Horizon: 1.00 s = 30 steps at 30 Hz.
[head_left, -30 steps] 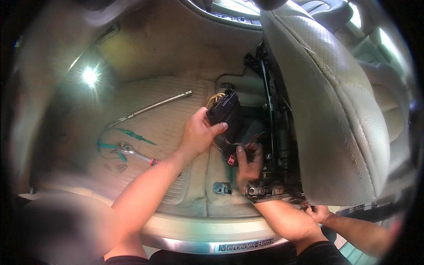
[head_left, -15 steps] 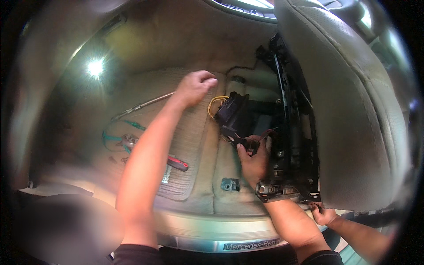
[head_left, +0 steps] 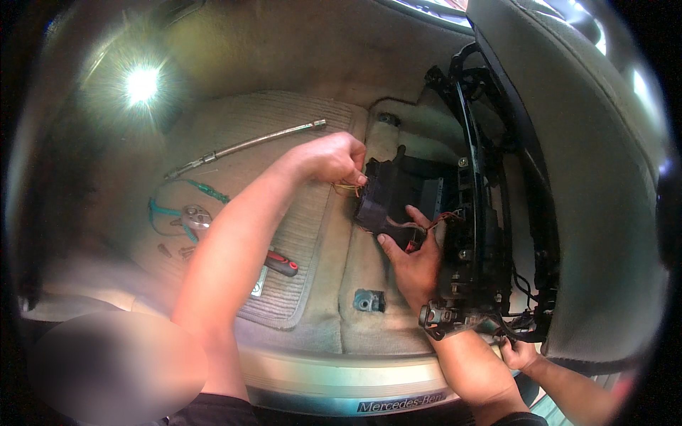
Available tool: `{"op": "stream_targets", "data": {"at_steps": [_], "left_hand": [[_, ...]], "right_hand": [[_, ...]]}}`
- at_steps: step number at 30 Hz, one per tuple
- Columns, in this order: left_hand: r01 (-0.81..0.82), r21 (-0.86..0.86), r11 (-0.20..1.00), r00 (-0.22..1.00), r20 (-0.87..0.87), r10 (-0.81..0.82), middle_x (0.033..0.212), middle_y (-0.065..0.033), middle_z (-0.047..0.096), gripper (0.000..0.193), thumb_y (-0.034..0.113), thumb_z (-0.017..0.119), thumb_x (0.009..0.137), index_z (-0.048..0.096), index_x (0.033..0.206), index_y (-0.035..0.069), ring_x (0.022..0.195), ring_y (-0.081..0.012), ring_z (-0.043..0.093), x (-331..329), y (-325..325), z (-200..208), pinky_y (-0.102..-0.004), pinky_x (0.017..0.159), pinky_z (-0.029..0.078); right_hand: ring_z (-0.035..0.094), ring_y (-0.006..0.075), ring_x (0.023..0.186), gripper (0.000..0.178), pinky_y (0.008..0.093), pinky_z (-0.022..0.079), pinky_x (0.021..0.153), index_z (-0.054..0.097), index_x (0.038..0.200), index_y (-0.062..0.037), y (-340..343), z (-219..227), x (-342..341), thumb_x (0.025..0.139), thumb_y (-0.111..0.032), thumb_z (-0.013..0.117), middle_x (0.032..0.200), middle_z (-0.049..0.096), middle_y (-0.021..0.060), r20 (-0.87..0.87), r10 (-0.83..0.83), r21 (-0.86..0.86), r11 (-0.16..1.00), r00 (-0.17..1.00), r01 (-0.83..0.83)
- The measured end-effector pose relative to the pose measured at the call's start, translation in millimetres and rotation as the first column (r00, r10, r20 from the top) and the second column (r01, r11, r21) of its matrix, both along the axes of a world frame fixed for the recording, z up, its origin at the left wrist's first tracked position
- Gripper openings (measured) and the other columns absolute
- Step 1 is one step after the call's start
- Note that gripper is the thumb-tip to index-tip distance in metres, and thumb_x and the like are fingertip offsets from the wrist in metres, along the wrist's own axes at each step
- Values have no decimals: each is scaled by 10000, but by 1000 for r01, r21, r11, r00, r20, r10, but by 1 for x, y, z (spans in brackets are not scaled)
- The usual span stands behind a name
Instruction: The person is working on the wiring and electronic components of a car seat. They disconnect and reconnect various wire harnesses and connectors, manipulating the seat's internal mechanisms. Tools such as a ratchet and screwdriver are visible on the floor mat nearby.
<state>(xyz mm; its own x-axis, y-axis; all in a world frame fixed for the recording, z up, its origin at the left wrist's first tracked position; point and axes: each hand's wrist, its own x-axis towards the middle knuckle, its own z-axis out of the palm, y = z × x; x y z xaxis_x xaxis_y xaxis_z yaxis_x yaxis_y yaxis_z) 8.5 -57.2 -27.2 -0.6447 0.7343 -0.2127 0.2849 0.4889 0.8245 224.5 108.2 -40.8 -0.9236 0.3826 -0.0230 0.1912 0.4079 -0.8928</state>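
Observation:
A black electrical module with wires sits over the carpeted car floor beside the raised seat's frame. My left hand is closed on its upper left edge, thumb and fingers pinched beside a bunch of yellow wires. Under the seat frame my right hand reaches in and grips the module's near end, its thumb and a finger on either side. Red and pale wires run from there toward the frame. The undersides of both grips are hidden.
The tilted seat and its black metal frame fill the right. Another person's hand is at its lower corner. On the mat lie a long metal bar, a red-black handle and a teal-strapped device. A lamp shines left.
My left hand has come down and right onto the module, which has turned more upright. The seat and frame have tilted right in view. My right hand stays at the module's near end.

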Motion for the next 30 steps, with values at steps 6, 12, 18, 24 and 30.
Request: {"op": "stream_targets", "data": {"at_steps": [6, 12, 18, 24, 30], "left_hand": [[14, -30, 999, 1000, -27, -15, 773, -74, 695, 227, 228, 771, 858, 693, 879, 16, 750, -171, 647, 12, 8, -11, -361, 674, 502], [43, -78, 996, 995, 92, -36, 743, -41, 691, 235, 236, 685, 930, 708, 896, 5, 686, -134, 640, 23, -9, 5, -338, 648, 499], [37, -80, 996, 991, -129, -47, 758, -149, 698, 260, 254, 690, 873, 719, 881, -5, 744, -246, 680, 32, -13, 1, -391, 688, 516], [180, -90, 980, 913, -355, -200, 858, -245, 703, 256, 226, 677, 841, 721, 901, -18, 833, -343, 703, 39, -6, -3, -450, 741, 525], [107, -117, 987, 927, -346, -142, 851, -236, 707, 242, 223, 673, 845, 719, 885, -12, 811, -338, 695, 45, 2, -9, -452, 735, 525]], "right_hand": [[662, 221, 1021, 569, 347, 521, 932, 570, 1348, -19, 9, -24, -3, 838, -124, 800, 1108, 690, 123, -62, 71, 28, 997, 996, -69], [657, 210, 1054, 471, 339, 511, 949, 614, 1294, 12, 6, -18, -6, 867, -113, 769, 1172, 696, 140, -19, 38, 64, 997, 999, -37], [648, 201, 1053, 435, 330, 492, 973, 638, 1260, 23, 1, -15, -3, 865, -98, 773, 1147, 702, 125, -18, 12, 26, 1000, 1000, -12], [639, 194, 1026, 394, 324, 491, 938, 671, 1232, -19, 16, -42, 3, 851, -58, 762, 1123, 691, 104, -151, 91, 206, 977, 984, -59], [607, 152, 1055, 403, 296, 462, 965, 643, 1245, 39, 11, -28, 6, 858, -35, 729, 1164, 664, 111, 25, 34, 126, 991, 999, -37]]}}
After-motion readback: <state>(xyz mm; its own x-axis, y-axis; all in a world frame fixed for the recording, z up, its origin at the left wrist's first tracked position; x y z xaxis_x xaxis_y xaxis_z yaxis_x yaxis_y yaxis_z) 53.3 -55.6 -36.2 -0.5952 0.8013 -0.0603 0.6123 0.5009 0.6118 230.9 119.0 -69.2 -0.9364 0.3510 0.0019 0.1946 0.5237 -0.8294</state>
